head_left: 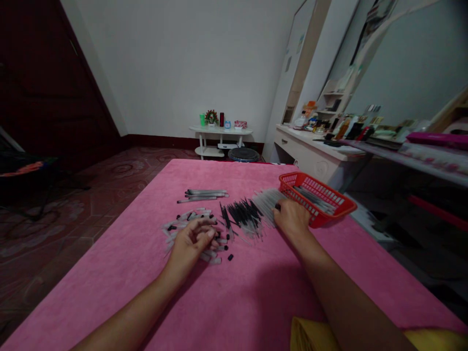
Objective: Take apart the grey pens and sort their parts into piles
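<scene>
My left hand [195, 238], its fingers curled in, is over a pile of clear pen caps [215, 261] with small black pieces among them. Whatever it pinches is too small to make out. At the row of clear pen barrels [268, 202], my right hand [293, 218] is closed, with a small dark thing at its fingertips that I cannot name. Pen refills [252, 229] with black parts lie between the hands. A loose black plug [230, 257] sits nearer me. Several assembled-looking pens [201, 195] lie together behind the caps.
A red plastic basket [345, 208] holding more pen-like sticks stands beside my right hand. Pink cloth [226, 302] covers the table. Yellow fabric [310, 334] lies at the front edge under my right forearm. A cluttered dressing table [321, 151] is at the right.
</scene>
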### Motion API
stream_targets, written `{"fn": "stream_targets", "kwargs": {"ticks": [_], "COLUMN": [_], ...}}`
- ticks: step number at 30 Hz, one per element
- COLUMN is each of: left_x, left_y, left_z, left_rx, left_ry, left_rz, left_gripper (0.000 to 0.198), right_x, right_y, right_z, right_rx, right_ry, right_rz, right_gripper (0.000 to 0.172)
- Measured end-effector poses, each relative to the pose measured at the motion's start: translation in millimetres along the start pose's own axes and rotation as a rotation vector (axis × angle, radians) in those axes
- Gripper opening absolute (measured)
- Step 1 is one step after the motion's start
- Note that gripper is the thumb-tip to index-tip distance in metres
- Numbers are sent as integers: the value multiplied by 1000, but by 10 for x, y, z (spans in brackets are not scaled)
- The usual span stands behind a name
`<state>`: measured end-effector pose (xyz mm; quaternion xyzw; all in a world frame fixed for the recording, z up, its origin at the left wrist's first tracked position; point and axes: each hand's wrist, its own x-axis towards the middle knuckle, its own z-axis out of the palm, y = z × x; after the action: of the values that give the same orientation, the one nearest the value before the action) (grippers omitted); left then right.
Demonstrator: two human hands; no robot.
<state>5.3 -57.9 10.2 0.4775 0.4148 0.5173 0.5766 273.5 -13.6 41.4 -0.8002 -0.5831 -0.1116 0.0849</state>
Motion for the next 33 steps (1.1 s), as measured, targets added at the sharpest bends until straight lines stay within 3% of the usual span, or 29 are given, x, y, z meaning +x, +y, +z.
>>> {"fn": "stream_targets", "kwargs": {"ticks": [4, 7, 11, 15, 20, 26, 33], "left_x": [-63, -87, -94, -96, -79, -48, -39], "left_y": [-29, -52, -28, 0, -67, -126, -116], "left_z": [27, 20, 21, 21, -10, -24, -24], "left_rx": [177, 437, 697, 753, 772, 748, 739], "left_ry": [-31, -84, -205, -256, -226, -212, -237], "left_rz": [92, 321, 570, 609, 657, 711, 699], "left_gripper": [27, 15, 17, 21, 20, 19, 19], "right_x": [-36, -80, -99, 16, 272, 381, 345], "right_y": [-39, -190, -583, -1044, -1459, -1664, -1739], "right_z": [-2, 9, 50, 122, 238, 301, 251], "right_rx": [29, 136, 280, 341, 231, 28, 6], "right_ry": [34, 59, 13, 16, 17, 33, 27], "right_rz": [-72, -237, -465, -589, -580, -592, -606], "right_gripper": [25, 22, 21, 27, 31, 31, 33]}}
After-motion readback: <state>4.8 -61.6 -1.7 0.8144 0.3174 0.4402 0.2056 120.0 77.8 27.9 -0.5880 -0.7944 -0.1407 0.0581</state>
